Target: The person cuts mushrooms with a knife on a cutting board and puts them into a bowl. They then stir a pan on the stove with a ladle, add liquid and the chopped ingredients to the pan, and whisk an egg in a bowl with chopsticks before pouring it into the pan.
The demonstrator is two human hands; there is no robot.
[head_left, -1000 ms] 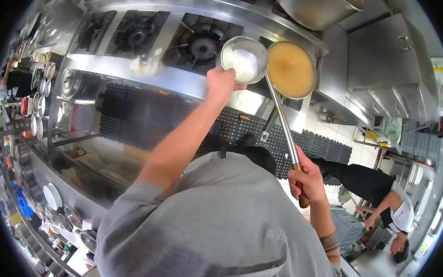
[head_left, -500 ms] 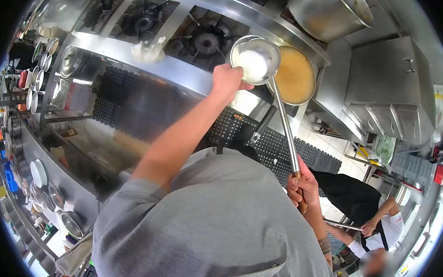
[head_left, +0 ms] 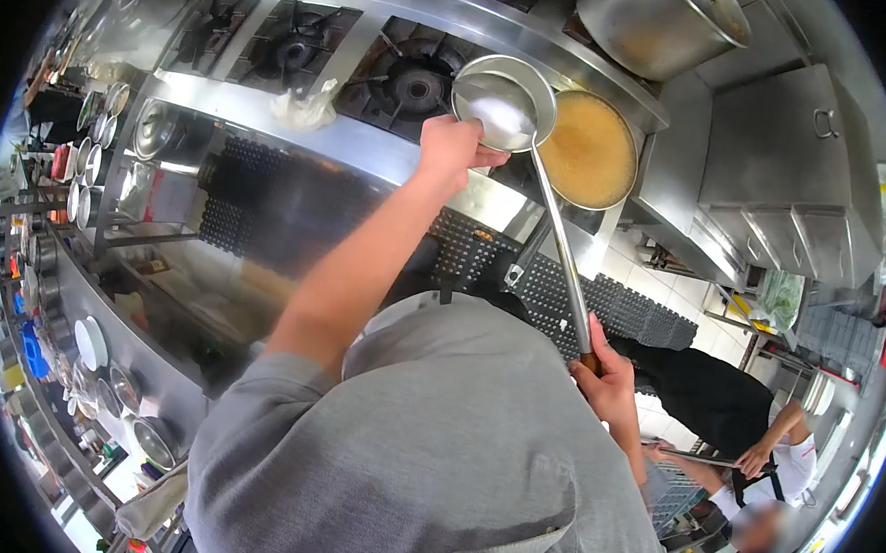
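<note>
A long-handled metal ladle (head_left: 558, 222) slants across the front of the stove, its wide round bowl at the upper end. Something white or brightly reflecting shows inside the bowl; which of the two I cannot tell. My left hand (head_left: 452, 149) is closed on the near left rim of the bowl, with the fingers partly under it. Lower right, my right hand (head_left: 610, 380) wraps round the brown grip end of the handle. Just right of the ladle's bowl stands a round pan (head_left: 590, 150) of cloudy yellow-brown liquid.
Gas burners (head_left: 417, 88) line the stove, with a crumpled whitish cloth or bag (head_left: 306, 107) on its front edge. A large pot (head_left: 661, 33) stands behind. Black perforated matting (head_left: 642, 312) covers the floor. At right, a co-worker (head_left: 722, 401) holds a long rod.
The ladle's bowl and my left hand have shifted slightly up and left. My right hand has turned on the handle, and less of the brown end shows below it.
</note>
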